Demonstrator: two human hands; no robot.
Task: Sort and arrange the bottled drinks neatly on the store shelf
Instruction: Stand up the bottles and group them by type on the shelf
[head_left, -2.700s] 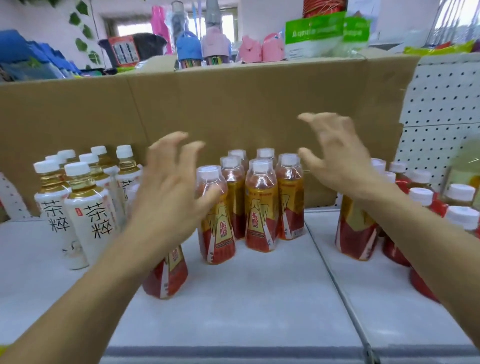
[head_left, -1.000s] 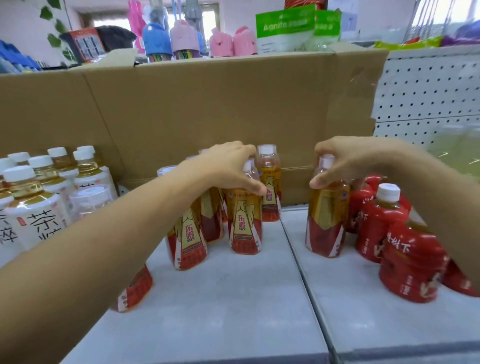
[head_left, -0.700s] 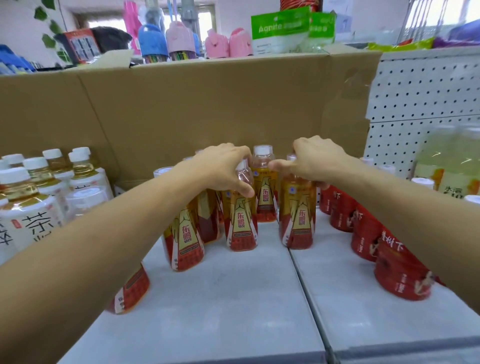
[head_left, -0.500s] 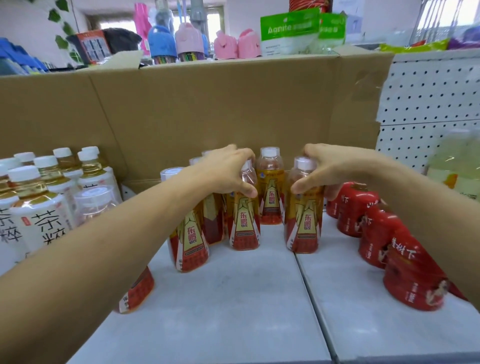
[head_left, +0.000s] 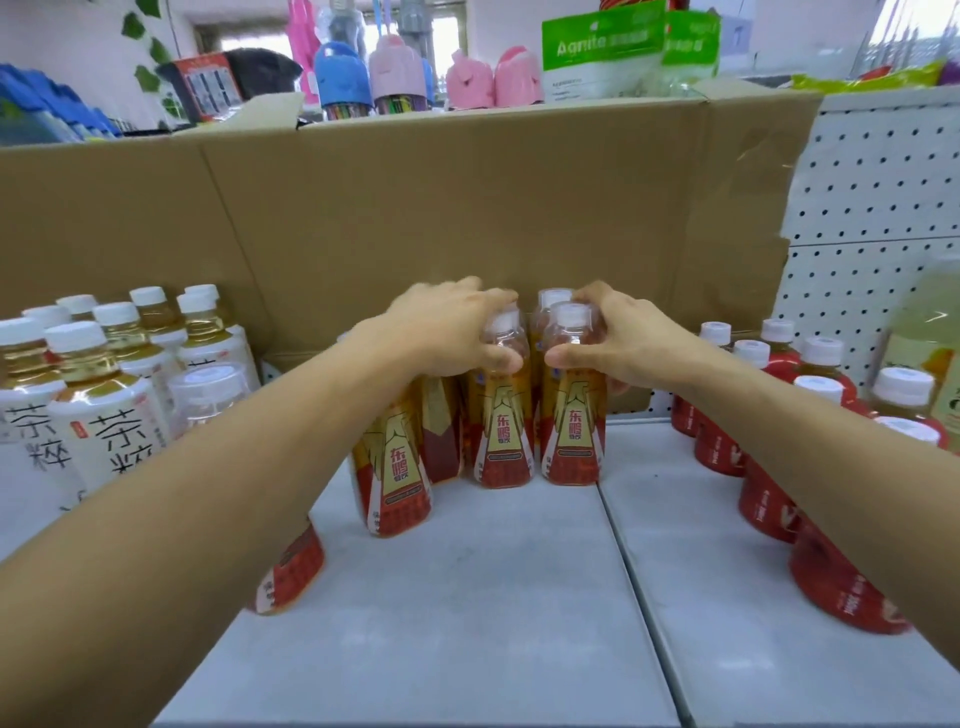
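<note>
Shelf (head_left: 467, 623): pale grey, two flat panels meeting at a seam right of centre.
Left: white-labelled tea bottles (head_left: 111, 415), white caps, upright, clustered.
Centre, up to the seam: gold-and-red bottles (head_left: 501, 431), upright, packed close together.
Right panel: red-labelled bottles (head_left: 763, 499), white caps, ranged front to back.
Rear: brown cardboard sheet (head_left: 467, 208), upright behind the bottles.

My left forearm (head_left: 234, 493) covers a low bottle (head_left: 291, 571); I see only its red base. My left hand (head_left: 447, 332) and right hand (head_left: 623, 338), curled round the left front bottle (head_left: 501, 426) and the right front bottle (head_left: 574, 431), partly hide their necks. My right forearm (head_left: 831, 457) blocks several red bottles (head_left: 763, 504). The pale green bottle (head_left: 930, 332) is blurred, cut by the right edge.
</note>
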